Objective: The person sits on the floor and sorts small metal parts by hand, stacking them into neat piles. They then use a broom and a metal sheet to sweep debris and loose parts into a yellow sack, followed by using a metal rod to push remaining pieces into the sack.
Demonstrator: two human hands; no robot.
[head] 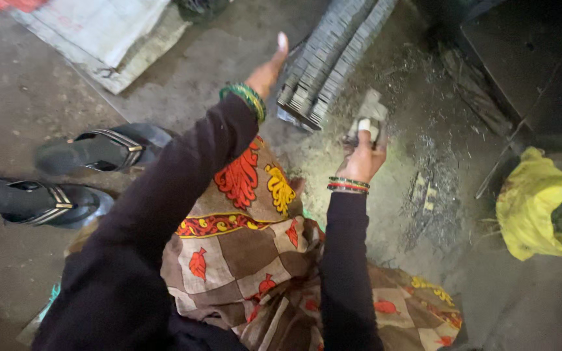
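Right hand [361,156] closed round small grey metal piece [372,112]; left hand [269,68] open, empty, beside far long row of stacked grey metal pieces [333,58]. Best keep grip firm, square piece to row end.

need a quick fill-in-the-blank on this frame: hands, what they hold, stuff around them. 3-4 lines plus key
1. The right hand grips a small grey bundle of flat metal pieces, while the left hand holds ____.
2. The long rows of stacked grey metal strips lie just ____ the left hand on the dirt floor.
3. The crumpled bag at the right edge is ____ in colour.
4. The number of black sandals beside the left arm is ____.

Missing words: nothing; right of; yellow; two
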